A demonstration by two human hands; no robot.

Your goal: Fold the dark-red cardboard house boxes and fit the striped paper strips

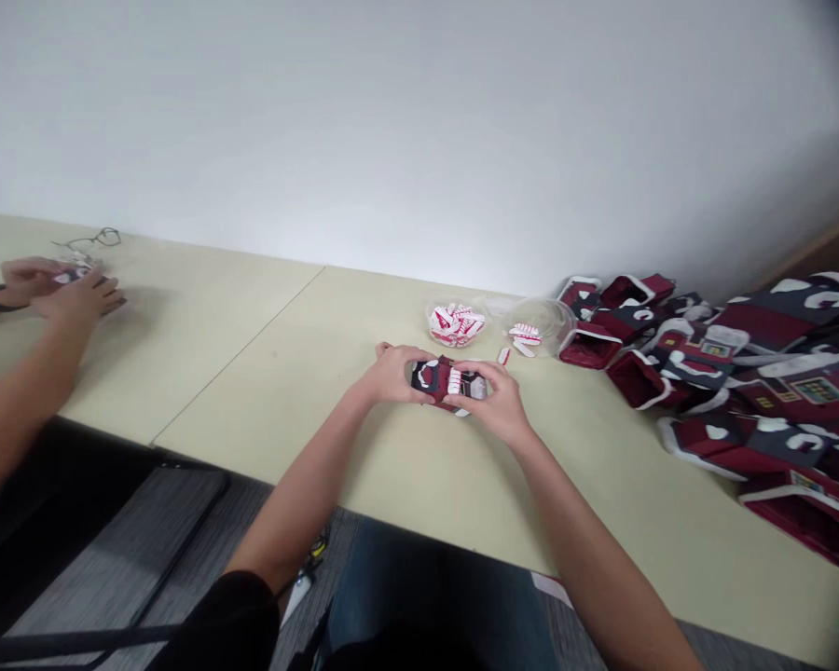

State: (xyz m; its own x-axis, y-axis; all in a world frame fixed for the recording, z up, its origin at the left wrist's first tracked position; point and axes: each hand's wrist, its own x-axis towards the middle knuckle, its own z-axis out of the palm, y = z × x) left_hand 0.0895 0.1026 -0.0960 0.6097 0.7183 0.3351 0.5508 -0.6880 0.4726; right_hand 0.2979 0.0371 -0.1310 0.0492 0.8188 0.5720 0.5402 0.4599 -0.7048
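A small dark red and grey house-shaped piece with white patches (443, 381) is held just above or on the pale table, between my two hands. My left hand (395, 374) grips its left end, thumb and fingers closed on it. Around its right end curl the fingers and thumb of my right hand (495, 399), beside a white ribbed strip (455, 381) on the piece. Behind my hands a clear bowl (456, 323) holds many red and white pieces. A single red and white piece (504, 356) lies near my right fingers.
A clear round container (542, 326) with a few white strips stands right of the bowl. Several red and grey house-shaped pieces (783, 373) are piled on the right. At the far left, another person's hands (76, 289) work near eyeglasses (98, 239). A wall rises behind the table (252, 373).
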